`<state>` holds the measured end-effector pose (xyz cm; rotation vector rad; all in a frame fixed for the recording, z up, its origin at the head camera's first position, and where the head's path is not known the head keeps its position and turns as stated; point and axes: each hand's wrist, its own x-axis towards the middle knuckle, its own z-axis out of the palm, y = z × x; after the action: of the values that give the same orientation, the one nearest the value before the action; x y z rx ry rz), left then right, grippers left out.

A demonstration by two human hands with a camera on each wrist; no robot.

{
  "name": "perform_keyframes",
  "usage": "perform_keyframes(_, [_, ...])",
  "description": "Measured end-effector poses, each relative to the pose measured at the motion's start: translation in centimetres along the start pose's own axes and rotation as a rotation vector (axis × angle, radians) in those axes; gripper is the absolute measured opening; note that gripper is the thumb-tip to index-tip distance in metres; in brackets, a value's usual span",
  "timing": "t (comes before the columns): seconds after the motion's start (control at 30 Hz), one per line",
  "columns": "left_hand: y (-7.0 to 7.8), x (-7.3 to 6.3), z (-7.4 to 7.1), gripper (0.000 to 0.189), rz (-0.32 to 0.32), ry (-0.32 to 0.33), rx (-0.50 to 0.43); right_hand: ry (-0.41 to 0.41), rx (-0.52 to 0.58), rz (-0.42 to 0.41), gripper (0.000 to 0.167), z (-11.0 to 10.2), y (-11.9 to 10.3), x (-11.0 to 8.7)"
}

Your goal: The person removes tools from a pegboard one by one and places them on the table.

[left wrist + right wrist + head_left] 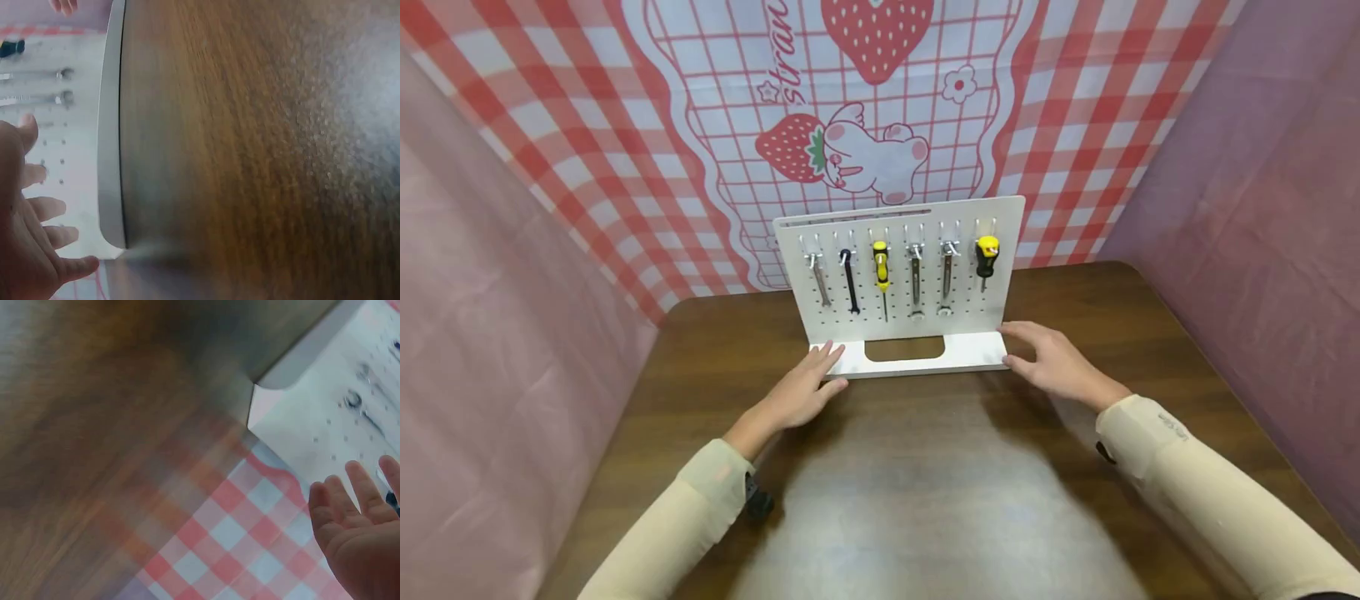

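Note:
A white pegboard stand (842,321) stands upright on the table, its flat base toward me. From its hooks hang a small silver wrench (820,282), a black wrench (850,283), a yellow-and-black screwdriver (882,268), two larger silver wrenches (915,279) and a short yellow-and-black screwdriver (987,257). My left hand (797,393) is at the base's left end, fingers extended over it; contact is unclear. At the right end, my right hand (1054,364) has its thumb and fingers spread beside the edge. Neither hand grips anything. In the right wrist view, the right hand (365,531) shows loosely extended fingers.
The brown wooden table (910,483) extends in front of the stand and to both sides. Behind it hangs a red-and-white checked cloth (1075,125) with strawberry prints. Pink cloths (1247,183) close off the left and right sides.

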<state>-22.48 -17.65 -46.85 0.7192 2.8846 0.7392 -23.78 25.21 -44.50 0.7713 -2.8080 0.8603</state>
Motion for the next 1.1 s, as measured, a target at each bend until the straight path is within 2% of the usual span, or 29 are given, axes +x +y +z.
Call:
perform_keyframes(0.13, [-1.5,0.5,0.6,0.057,-0.043,0.13,-0.144,0.143,0.14,0.086,0.037,-0.9,0.4,0.8])
perform_keyframes(0.23, [-2.6,1.1,0.9,0.053,-0.112,0.244,-0.256,0.225,0.239,0.143,0.032,-1.6,0.7,1.4])
perform_keyframes(0.37, [-3.8,1.8,0.4,0.047,-0.221,0.379,-0.445,0.3,0.337,0.171,0.03,-2.3,1.1,2.5])
perform_keyframes(0.43, [-4.3,2.2,-0.1,0.047,-0.26,0.413,-0.516,0.314,0.365,0.182,0.03,-2.6,1.2,3.0])
perform_keyframes(0.57, [-4.9,3.0,-0.9,0.05,-0.321,0.409,-0.601,0.301,0.402,0.191,0.031,-2.9,1.4,3.8])
perform_keyframes(0.67, [-5.2,3.9,-1.0,0.055,-0.341,0.398,-0.696,0.298,0.427,0.182,0.033,-3.3,1.4,4.4])
perform_keyframes(0.83, [-5.7,5.4,-0.5,0.062,-0.36,0.391,-0.849,0.299,0.462,0.184,0.036,-3.8,1.3,5.2])
perform_keyframes(0.97, [-6.0,6.0,0.2,0.051,-0.383,0.386,-0.877,0.298,0.52,0.187,0.038,-3.6,1.0,5.5])
perform_keyframes(1.1, [-6.5,5.9,0.5,0.031,-0.399,0.408,-0.818,0.296,0.613,0.165,0.039,-3.1,0.5,5.9])
